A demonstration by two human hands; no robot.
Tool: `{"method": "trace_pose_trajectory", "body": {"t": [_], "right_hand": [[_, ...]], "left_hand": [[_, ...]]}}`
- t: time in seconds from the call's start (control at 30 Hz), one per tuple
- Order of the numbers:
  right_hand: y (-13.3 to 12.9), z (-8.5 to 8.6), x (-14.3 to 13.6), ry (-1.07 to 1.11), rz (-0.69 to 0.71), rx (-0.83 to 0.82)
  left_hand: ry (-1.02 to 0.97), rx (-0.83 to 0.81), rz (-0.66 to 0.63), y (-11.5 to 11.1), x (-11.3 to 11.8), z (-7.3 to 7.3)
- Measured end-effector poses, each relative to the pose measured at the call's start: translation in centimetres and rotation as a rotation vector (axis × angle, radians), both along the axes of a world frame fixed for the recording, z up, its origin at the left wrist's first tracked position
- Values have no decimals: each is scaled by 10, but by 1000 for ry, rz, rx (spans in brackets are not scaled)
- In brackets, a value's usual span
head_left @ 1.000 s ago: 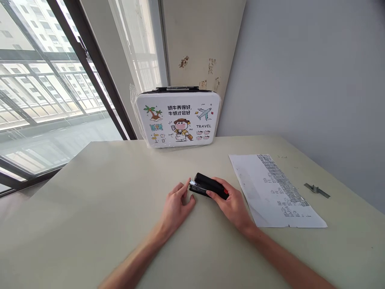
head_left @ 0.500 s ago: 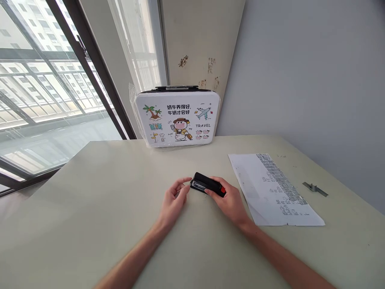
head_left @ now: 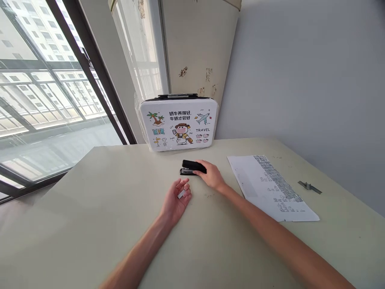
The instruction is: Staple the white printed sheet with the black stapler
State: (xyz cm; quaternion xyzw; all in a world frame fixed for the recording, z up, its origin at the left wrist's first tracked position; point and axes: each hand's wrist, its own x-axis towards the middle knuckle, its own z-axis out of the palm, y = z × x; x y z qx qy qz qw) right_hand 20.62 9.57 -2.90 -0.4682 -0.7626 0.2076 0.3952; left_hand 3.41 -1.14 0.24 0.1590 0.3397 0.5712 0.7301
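A black stapler (head_left: 190, 164) is in my right hand (head_left: 211, 175), whose fingers wrap round its back end. The stapler's front end points left, with a gap between its upper arm and its base, and it sits at the table surface. My left hand (head_left: 177, 199) is turned palm up just in front of the stapler, apart from it. Its curled fingers hold a short silver strip of staples (head_left: 181, 194), partly covered by the fingertips.
A white cartoon-printed case (head_left: 180, 124) in clear wrapping stands at the back of the table (head_left: 75, 224). To the right lie a printed paper sheet (head_left: 252, 180) and a small grey metal piece (head_left: 309, 187). A window (head_left: 60, 92) is on the left, a wall on the right.
My right hand has carried the stapler away and to the left, turning it more sideways. My left hand has left the stapler's front end and rolled palm up, showing the silver strip.
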Motion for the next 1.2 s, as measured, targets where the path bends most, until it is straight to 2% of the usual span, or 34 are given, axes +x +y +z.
{"method": "trace_pose_trajectory", "body": {"t": [0.13, 0.23, 0.37, 0.43, 0.5, 0.6, 0.7, 0.77, 0.87, 0.93, 1.07, 1.13, 1.2], "right_hand": [[24, 12, -21, -27, 68, 38], [19, 28, -23, -52, 134, 109], [-19, 44, -16, -100, 312, 214], [-41, 45, -14, -170, 457, 265], [-59, 43, -13, -236, 546, 306], [-80, 42, -10, -247, 531, 338], [-100, 45, 5, -202, 492, 346], [-110, 46, 28, -179, 427, 345], [-118, 40, 84, -215, 224, 332], [-118, 31, 134, -255, 18, 315], [-115, 8, 237, -249, -513, 318], [-116, -3, 279, -284, -659, 274], [-118, -15, 309, -343, -724, 250]], "left_hand": [[-68, -45, 27, -2, -7, 1], [-110, -70, 41, -3, -11, 4], [-197, -100, 32, -3, -11, 6], [-203, -97, -17, -3, -10, 5], [-203, -77, -86, -4, -9, 2], [-246, -27, -175, -9, -8, -2], [-215, 28, -260, -13, -5, -2], [-142, 26, -279, -14, -4, 0], [-65, -44, -225, -13, -4, 5], [-32, -83, -178, -11, -4, 6], [23, -94, -161, -5, -4, 4], [42, -82, -167, -4, -3, 3], [55, -64, -168, -3, -3, 2]]}}
